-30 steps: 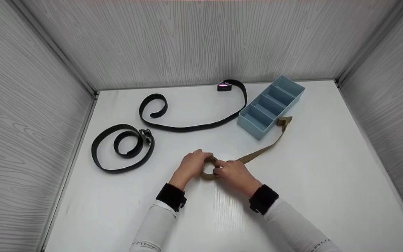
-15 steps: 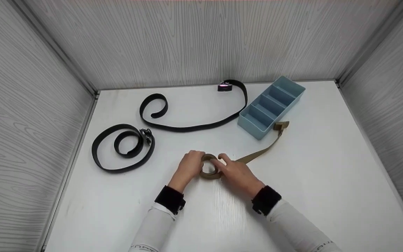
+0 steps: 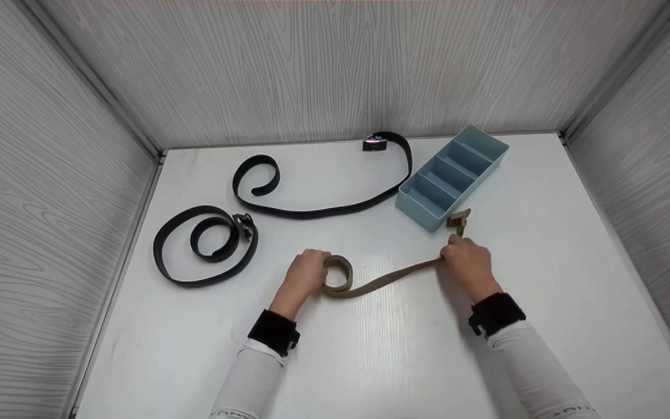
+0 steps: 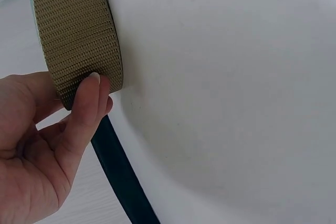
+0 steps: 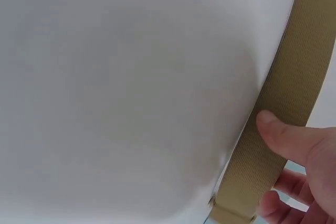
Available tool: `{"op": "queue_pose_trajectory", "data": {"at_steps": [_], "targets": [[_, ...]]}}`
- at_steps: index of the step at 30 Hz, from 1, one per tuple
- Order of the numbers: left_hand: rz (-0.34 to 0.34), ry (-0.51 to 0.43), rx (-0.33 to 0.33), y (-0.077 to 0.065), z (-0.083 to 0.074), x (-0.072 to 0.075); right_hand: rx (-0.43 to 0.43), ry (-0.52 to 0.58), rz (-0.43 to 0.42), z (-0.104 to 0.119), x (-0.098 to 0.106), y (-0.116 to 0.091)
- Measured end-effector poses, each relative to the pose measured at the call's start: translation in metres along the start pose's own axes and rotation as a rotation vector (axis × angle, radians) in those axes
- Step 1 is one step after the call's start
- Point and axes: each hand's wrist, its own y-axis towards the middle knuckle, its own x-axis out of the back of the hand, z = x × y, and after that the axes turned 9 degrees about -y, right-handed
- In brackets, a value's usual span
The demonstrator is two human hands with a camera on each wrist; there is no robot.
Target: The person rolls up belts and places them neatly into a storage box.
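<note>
A tan woven belt stands on its edge on the white table, one end rolled into a coil and the rest running right to its buckle. My left hand holds the coil at its left side; in the left wrist view, fingertips press on the coil's webbing. Close to the buckle, my right hand pinches the strap. The right wrist view has the thumb on one face of the webbing, with fingers on the other side.
Beyond the buckle, a blue tray with several compartments lies slantwise. One black belt curves along the back, reaching the tray's side. Another black belt lies loosely coiled at left. Wood-grained panels enclose the table.
My right hand has left the coil and moved right along the strap to near the buckle. The buckle has shifted slightly left and nearer. My left hand and the coil moved slightly left.
</note>
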Motion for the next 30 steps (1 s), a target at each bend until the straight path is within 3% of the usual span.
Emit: {"op": "queue_pose_trajectory", "data": {"at_steps": [8,17,21,30], "targets": [[0.003,0.013,0.005,-0.001,0.002,0.001,-0.155,0.049,0.027,-0.029,0.002,-0.003],[-0.001,0.014,0.038,-0.001,0.001,-0.001,-0.148,0.059,0.051,-0.032,0.003,-0.009],[-0.027,0.014,0.041,-0.001,-0.004,-0.005,0.006,0.063,0.039,-0.008,0.009,-0.009],[-0.072,0.036,0.001,0.002,-0.015,-0.012,0.468,0.180,-0.059,0.095,0.014,-0.020]]}}
